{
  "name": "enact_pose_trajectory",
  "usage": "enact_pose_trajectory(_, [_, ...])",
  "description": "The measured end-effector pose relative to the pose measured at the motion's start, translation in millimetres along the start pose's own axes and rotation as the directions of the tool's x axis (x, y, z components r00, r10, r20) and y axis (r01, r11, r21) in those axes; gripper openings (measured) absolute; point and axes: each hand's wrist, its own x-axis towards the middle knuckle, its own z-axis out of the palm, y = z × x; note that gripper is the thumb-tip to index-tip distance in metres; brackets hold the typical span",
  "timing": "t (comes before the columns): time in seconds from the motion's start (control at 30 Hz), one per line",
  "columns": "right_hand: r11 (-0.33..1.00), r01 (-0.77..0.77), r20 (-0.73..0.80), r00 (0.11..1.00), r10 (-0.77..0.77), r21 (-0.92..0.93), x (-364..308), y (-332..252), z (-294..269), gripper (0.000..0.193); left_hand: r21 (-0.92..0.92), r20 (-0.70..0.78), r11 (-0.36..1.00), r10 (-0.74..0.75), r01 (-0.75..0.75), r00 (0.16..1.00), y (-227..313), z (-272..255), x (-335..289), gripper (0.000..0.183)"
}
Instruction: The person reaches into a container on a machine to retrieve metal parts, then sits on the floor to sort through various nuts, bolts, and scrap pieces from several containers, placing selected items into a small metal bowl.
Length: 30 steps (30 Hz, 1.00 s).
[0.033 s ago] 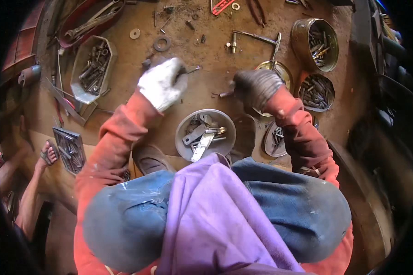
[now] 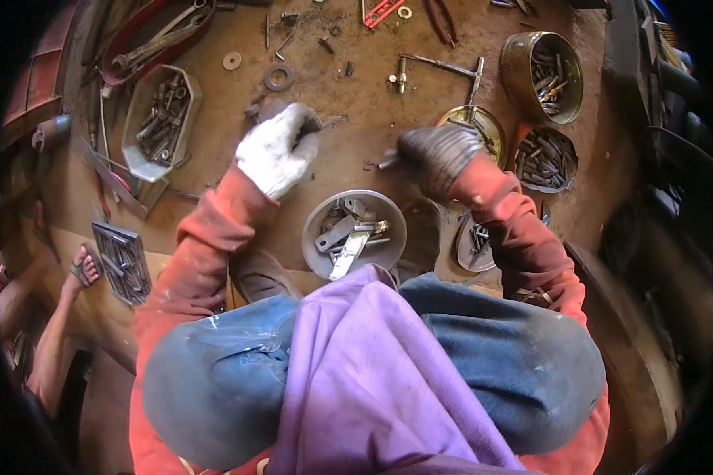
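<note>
My left hand point(image 2: 279, 150), in a white glove, hovers over the brown work surface with its fingers curled in. A small dark metal piece point(image 2: 335, 120) shows by its fingertips; whether it is gripped or lying there is unclear. My right hand point(image 2: 436, 157), in a dark grey glove, is curled palm down. A short metal rod point(image 2: 387, 163) sticks out at its fingertips, and glove and blur hide the contact. Between my feet stands a round grey bowl point(image 2: 313, 241) holding flat metal links, fittings and a shiny strip point(image 2: 348, 255).
At left are an octagonal tray point(image 2: 194, 119) of bolts and a rectangular tray point(image 2: 141, 245) of pins. Tins point(image 2: 523, 71) of small parts and a T-handled tool point(image 2: 451, 67) stand right. Washers point(image 2: 278, 77) lie ahead. Another person's hand point(image 2: 83, 265) is at far left.
My right hand has moved a little left, toward the short metal rod. My left hand has shifted slightly left and nearer to me.
</note>
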Motion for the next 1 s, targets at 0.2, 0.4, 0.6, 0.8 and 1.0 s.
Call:
enact_pose_trajectory(0.2, [0.972, 0.171, -0.009, 0.985, -0.175, -0.162, 25.5, -10.5, 25.7, 0.014, -0.629, 0.108, 0.75, -0.177, 0.205, 0.978, -33.9, 18.2, -34.5, 0.026])
enact_pose_trajectory(0.4, [0.996, 0.036, 0.133, 0.991, -0.024, -0.087, 16.7, -19.2, 13.1, 0.017, -0.817, 0.157, 0.493, -0.31, 0.3, 0.938, 4.7, -5.2, -42.2, 0.054])
enact_pose_trajectory(0.6, [0.828, -0.172, 0.001, 0.979, 0.203, 0.534, 0.4, -4.4, 28.8, 0.026, -0.836, 0.278, 0.388, -0.308, 0.387, 0.91, 15.2, -16.8, -49.5, 0.062])
enact_pose_trajectory(0.8, [0.388, -0.096, -0.02, 0.959, 0.284, 0.917, -6.0, -1.2, 31.3, 0.03, -0.852, 0.315, 0.337, -0.283, 0.402, 0.906, 20.7, -18.3, -47.0, 0.06])
enact_pose_trajectory(1.0, [0.443, -0.099, -0.022, 0.965, 0.26, 0.891, -0.7, 4.1, 29.3, 0.032, -0.838, 0.318, 0.327, -0.355, 0.436, 0.879, 19.8, -17.9, -51.9, 0.047])
